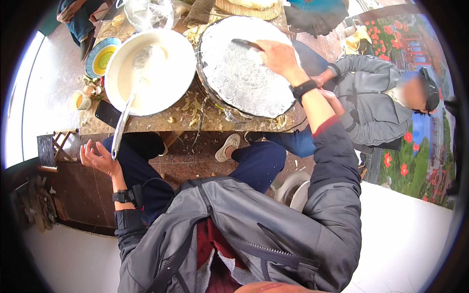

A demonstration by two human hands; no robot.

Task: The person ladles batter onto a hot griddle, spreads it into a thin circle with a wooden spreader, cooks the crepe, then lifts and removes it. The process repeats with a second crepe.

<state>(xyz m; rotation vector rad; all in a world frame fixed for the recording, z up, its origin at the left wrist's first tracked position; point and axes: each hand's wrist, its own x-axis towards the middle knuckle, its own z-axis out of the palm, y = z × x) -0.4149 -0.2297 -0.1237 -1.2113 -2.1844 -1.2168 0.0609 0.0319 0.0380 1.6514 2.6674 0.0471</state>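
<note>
My right hand (279,58) is closed around a dark, flat-bladed scraper (244,44). Its blade lies on a thin white layer of batter (234,78) that covers most of a round griddle (199,63) with a dark rim. To the left stands a large white basin (181,73) of pale, runny batter. A metal ladle (125,117) rests in it, its bowl in the batter and its long handle sticking out over the near rim. Beside the handle's end, my left hand (101,160) has its fingers apart and holds nothing.
Left of the basin are a blue-rimmed bowl (93,58) of yellow liquid, a small cup (80,100) and a dark phone (107,113). A plastic bag (149,14) lies behind it. Scraps litter the wooden table (166,124). A person in grey (373,93) sits close on the right.
</note>
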